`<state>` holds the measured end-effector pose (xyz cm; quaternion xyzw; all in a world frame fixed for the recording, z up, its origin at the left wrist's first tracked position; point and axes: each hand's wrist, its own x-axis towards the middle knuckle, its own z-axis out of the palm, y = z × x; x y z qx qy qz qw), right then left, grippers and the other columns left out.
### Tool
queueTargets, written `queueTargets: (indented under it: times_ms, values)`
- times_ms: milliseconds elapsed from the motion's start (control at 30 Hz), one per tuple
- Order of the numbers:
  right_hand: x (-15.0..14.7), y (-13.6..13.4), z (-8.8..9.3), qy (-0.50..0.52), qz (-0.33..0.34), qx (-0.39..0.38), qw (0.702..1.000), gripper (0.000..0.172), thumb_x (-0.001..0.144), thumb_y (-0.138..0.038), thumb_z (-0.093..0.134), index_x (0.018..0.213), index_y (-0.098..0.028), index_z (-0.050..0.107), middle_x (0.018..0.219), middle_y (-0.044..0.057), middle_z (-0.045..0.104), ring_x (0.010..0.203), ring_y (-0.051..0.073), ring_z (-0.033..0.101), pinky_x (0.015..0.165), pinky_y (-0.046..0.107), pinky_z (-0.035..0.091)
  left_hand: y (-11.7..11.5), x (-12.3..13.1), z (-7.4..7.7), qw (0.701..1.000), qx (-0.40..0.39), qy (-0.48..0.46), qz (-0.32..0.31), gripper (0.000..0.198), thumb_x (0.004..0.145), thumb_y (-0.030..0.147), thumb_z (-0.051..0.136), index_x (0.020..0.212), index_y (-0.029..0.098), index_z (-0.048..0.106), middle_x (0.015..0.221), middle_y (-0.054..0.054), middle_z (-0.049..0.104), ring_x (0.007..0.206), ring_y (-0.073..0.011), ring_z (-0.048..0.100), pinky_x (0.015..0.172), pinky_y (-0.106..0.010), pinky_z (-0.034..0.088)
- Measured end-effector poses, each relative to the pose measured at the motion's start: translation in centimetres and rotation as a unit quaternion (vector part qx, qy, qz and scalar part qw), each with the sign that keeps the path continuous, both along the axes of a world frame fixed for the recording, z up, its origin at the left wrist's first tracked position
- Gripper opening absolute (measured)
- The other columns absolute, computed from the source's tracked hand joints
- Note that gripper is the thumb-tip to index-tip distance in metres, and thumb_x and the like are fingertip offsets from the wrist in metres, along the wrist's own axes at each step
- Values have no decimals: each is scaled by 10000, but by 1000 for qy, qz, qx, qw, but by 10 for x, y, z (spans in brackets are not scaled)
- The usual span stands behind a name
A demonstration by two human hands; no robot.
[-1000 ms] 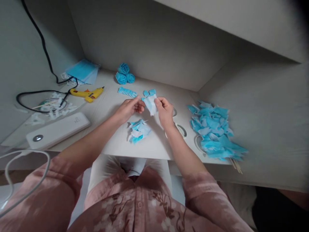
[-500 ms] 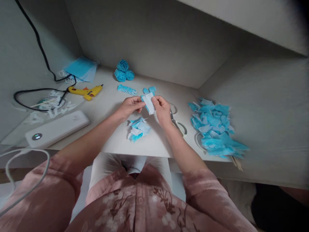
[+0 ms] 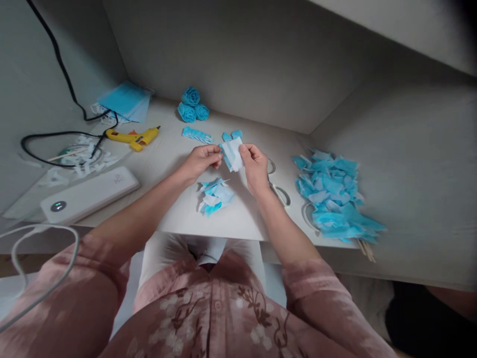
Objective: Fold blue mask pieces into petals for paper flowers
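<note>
The left hand [image 3: 201,160] and right hand [image 3: 255,166] each pinch one edge of a white-and-blue piece [image 3: 234,153], held above the table [image 3: 167,164] at the middle. They seem to be separating its layers, though this is too small to see clearly. Scraps [image 3: 215,195] lie just nearer and scissors [image 3: 278,191] to the right. The thin piece calls for a gentle, even pull.

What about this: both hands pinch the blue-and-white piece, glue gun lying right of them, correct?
No: the head view shows the glue gun left of them, by the black cable. The left hand and right hand do pinch the blue-and-white piece.
</note>
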<state>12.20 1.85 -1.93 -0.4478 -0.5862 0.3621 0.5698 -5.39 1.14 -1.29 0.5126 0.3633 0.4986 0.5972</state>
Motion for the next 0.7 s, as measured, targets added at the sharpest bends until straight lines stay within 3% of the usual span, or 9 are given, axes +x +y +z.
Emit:
queueTargets:
  times_ms: [200,367,500,600,700]
  values:
    - [1,2,-3,3,-4,7,1000,392,866,-604,653,831,-213,646,682,-53,500,639,96,416,626,239,384,0,0,-2,999,-10,-31,-20,147,731,264,726,709,166,618,685,-1,640,628,-99,571,659,-250,456]
    - [6,2,1,-34,-48,38,998,434,884,-642,625,848,-211,667,690,-44,516,653,101,429,618,241,369,2,-4,3,998,-40,-37,36,108,727,246,672,682,148,681,630,-20,609,574,-115,532,589,-269,419]
    - [12,0,7,-81,-83,76,990,429,908,-627,600,861,-209,679,697,-37,533,661,111,453,631,255,368,6,-7,4,995,-45,-58,73,246,794,372,663,754,135,714,635,-15,578,572,-115,515,580,-263,409]
    - [13,-3,7,-128,-76,106,983,390,929,-580,597,871,-209,702,693,-34,561,657,115,470,645,260,374,6,-8,3,995,-6,-55,82,343,831,488,687,889,150,712,793,-31,640,690,-123,576,656,-251,444]
    - [9,-8,6,-172,-39,137,975,377,950,-552,580,881,-210,720,721,-18,617,665,124,503,687,266,407,3,-6,2,997,44,-29,48,442,796,532,754,1051,173,709,999,-46,690,867,-141,627,757,-250,462]
